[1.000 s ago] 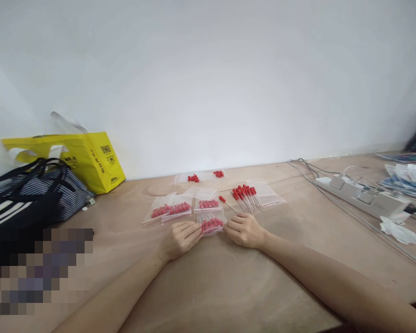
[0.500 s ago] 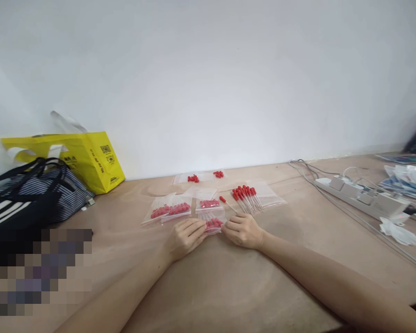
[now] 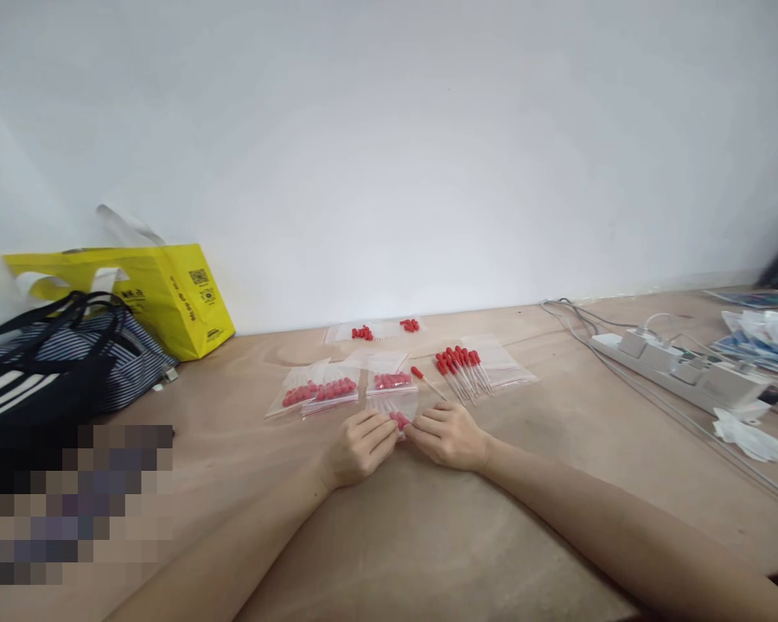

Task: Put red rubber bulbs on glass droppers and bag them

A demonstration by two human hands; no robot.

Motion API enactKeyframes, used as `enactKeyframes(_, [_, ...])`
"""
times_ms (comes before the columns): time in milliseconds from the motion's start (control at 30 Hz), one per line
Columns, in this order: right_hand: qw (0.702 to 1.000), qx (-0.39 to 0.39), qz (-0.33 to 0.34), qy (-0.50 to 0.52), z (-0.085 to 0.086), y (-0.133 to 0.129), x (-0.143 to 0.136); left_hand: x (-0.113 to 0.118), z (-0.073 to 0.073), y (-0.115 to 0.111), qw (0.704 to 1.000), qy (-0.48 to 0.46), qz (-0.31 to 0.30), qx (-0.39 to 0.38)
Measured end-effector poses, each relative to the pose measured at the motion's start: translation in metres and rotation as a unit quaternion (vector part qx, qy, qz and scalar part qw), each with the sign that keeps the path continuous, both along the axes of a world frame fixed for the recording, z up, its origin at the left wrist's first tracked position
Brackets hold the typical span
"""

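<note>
A small clear zip bag [image 3: 400, 421] lies at the middle of the table with red-ended sticks inside, partly hidden by my hands. My left hand [image 3: 361, 445] is closed with its fingers on the bag's left side. From the right, my right hand [image 3: 450, 439] pinches the bag's other edge, and the two hands nearly meet at its front. Just beyond lies another filled zip bag [image 3: 392, 380]. More filled bags [image 3: 328, 389] overlap to the left. A single red-ended stick [image 3: 428, 380] points away from my right hand, beside a loose bundle of them [image 3: 460, 367].
At the back lie a clear bag [image 3: 385, 331] and small red pieces [image 3: 361, 333]. A yellow bag [image 3: 194, 302] and a striped bag [image 3: 136, 363] stand on the left. To the right are a power strip [image 3: 680, 376] with cables, crumpled tissue [image 3: 752, 434] and plastic packets [image 3: 762, 337].
My hands have drawn closer together along the front edge of the bag, covering more of it. The other bags and sticks stay where they were.
</note>
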State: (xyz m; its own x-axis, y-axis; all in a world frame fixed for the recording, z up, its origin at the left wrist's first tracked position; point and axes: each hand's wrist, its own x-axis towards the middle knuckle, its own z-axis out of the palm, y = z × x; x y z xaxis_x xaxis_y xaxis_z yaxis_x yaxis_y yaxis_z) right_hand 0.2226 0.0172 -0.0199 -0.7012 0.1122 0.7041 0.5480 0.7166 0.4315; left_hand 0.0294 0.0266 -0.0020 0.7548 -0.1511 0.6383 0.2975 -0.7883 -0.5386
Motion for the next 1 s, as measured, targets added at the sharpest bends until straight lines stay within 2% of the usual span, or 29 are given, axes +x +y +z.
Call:
enactKeyframes(133, [1.0, 0.0, 0.012, 0.006, 0.0, 0.001, 0.002, -0.008, 0.0, 0.001, 1.0, 0.01, 0.011, 0.026])
enactKeyframes(333, [0.999, -0.009, 0.014, 0.028, -0.001, 0.002, 0.005, -0.025, 0.004, 0.001, 0.999, 0.009, 0.041, 0.016])
enactKeyframes(600, [0.999, -0.023, -0.013, 0.043, 0.001, 0.0, 0.005, -0.026, 0.006, -0.005, 0.995, -0.01, 0.096, -0.018])
enactKeyframes(833, [0.999, -0.015, -0.018, 0.029, -0.004, -0.001, -0.003, -0.02, 0.001, -0.003, 0.996, 0.004, 0.079, -0.042])
enactKeyframes(1000, [1.0, -0.018, 0.0, 0.019, -0.003, -0.001, -0.002, -0.014, -0.003, -0.002, 0.999, -0.001, 0.031, -0.03])
